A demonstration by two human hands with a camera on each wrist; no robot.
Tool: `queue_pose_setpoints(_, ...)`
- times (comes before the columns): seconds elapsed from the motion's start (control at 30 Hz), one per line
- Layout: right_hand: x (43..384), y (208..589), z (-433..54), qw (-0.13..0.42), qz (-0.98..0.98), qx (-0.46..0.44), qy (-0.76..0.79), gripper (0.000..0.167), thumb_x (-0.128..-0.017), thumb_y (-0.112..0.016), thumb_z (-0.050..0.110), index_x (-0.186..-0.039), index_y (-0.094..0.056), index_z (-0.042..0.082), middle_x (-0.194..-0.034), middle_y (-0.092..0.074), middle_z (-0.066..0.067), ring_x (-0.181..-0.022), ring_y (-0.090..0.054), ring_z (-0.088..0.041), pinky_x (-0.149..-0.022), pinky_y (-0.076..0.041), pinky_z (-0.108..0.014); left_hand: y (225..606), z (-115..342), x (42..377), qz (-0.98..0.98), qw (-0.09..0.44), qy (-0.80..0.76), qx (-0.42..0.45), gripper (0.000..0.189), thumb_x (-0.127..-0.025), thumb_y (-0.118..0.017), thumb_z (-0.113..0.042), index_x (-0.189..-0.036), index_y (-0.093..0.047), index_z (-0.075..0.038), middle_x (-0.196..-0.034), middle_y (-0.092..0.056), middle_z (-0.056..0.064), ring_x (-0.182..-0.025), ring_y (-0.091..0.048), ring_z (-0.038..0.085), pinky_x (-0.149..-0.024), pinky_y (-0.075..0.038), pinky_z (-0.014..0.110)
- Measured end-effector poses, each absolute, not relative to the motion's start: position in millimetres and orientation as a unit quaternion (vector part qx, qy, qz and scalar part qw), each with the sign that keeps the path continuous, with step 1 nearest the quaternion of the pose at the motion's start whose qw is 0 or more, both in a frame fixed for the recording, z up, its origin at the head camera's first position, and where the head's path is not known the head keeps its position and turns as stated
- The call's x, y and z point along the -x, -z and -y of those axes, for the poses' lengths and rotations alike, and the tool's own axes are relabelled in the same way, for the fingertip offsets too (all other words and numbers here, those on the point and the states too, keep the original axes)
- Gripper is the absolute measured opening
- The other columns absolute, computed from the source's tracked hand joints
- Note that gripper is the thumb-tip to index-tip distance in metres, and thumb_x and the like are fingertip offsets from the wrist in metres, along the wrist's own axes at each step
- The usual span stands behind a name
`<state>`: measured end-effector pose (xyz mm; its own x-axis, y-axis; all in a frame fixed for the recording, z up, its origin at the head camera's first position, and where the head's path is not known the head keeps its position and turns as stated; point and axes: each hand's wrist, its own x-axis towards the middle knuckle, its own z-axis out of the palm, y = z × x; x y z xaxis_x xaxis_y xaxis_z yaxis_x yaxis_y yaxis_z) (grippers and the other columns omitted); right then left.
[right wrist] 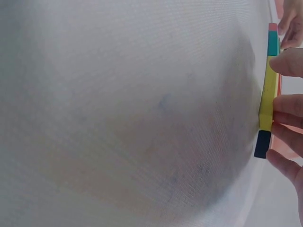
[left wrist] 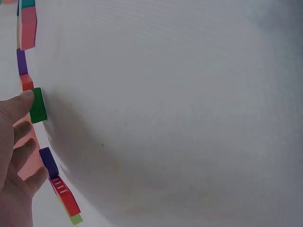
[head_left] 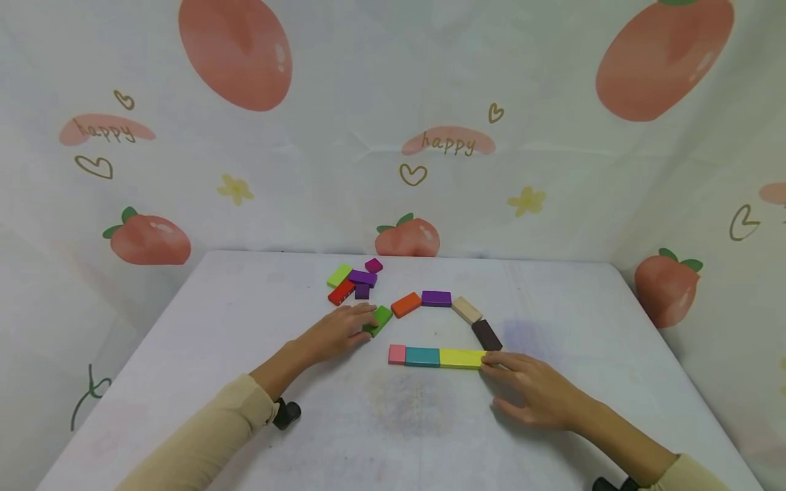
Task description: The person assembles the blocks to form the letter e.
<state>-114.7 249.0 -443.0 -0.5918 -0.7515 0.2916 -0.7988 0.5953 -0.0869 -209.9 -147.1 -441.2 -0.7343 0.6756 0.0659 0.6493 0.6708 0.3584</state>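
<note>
My left hand (head_left: 338, 332) pinches a green block (head_left: 382, 319) between thumb and fingers; in the left wrist view the thumb overlaps the top of the green block (left wrist: 39, 106). Right of it, an orange block (head_left: 406, 305), a purple block (head_left: 437, 299), a beige block (head_left: 467, 309) and a dark brown block (head_left: 487, 335) form an arc. Below the arc lies a straight row: a pink block (head_left: 397, 354), a teal block (head_left: 422, 356) and a long yellow block (head_left: 460, 359). My right hand (head_left: 534, 392), fingers loosely extended, touches the yellow block's right end, with the thumb held apart.
Behind the left hand lies a cluster: a lime block (head_left: 340, 275), a red block (head_left: 341, 292), a purple block (head_left: 364, 277), a dark purple block (head_left: 362, 292) and a magenta piece (head_left: 373, 265). A white-covered table (head_left: 184, 382) meets a peach-print cloth (head_left: 344, 170) behind.
</note>
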Motion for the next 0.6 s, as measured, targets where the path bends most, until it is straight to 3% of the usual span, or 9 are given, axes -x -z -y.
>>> queue_pose_setpoints(0.33,114.3,443.2,-250.1,0.116,0.884,-0.439,-0.109,0.053,-0.077,-0.082,0.027,-0.121,-0.069,0.002,-0.128,-0.061,-0.010,-0.113,-0.063,-0.025,-0.087,-0.056,-0.045,438.6,144.8,205.0,-0.907,0.039,-0.168,-0.384,0.027,-0.095,-0.069,-0.017,-0.121,-0.069,-0.011,-0.144,-0.055,0.012,-0.137,-0.045,0.035,-0.110,-0.038,0.055)
queue_pose_setpoints(0.6,114.0,442.2,-248.9,0.121,0.883,-0.439,-0.110,0.051,-0.077,-0.081,0.027,-0.120,-0.069,0.002,-0.128,-0.062,-0.009,-0.113,-0.063,-0.025,-0.087,-0.056,-0.046,436.5,142.2,203.4,-0.899,0.008,-0.163,-0.406,0.026,-0.093,-0.071,-0.015,-0.118,-0.073,-0.013,-0.134,-0.063,0.010,-0.133,-0.049,0.034,-0.105,-0.043,0.055)
